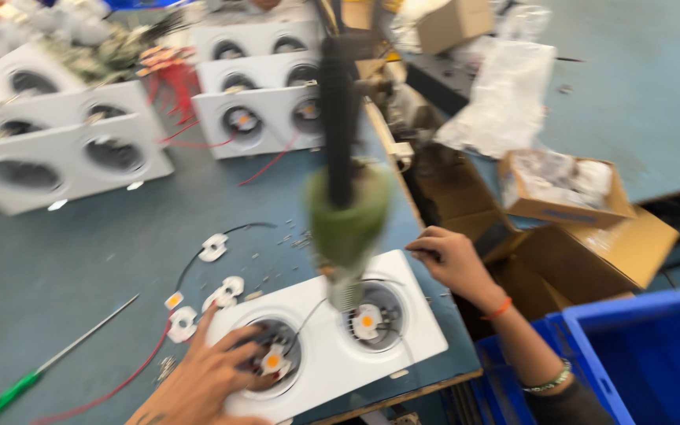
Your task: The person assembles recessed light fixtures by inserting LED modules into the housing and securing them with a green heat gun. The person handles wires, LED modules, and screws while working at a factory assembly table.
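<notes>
A single head-worn camera looks steeply down and forward over the bench from close above the person's own hands. The near bench edge runs along the bottom of the view, the far white housings fill the top left, and cardboard boxes lie off right. The whole frame is motion-blurred.

From my feed: grey-blue worktable, wooden front edge. White housings stacked at the far side. Right of it, open cardboard boxes, clear plastic bag, blue crate. Blue-grey floor, even light.
</notes>
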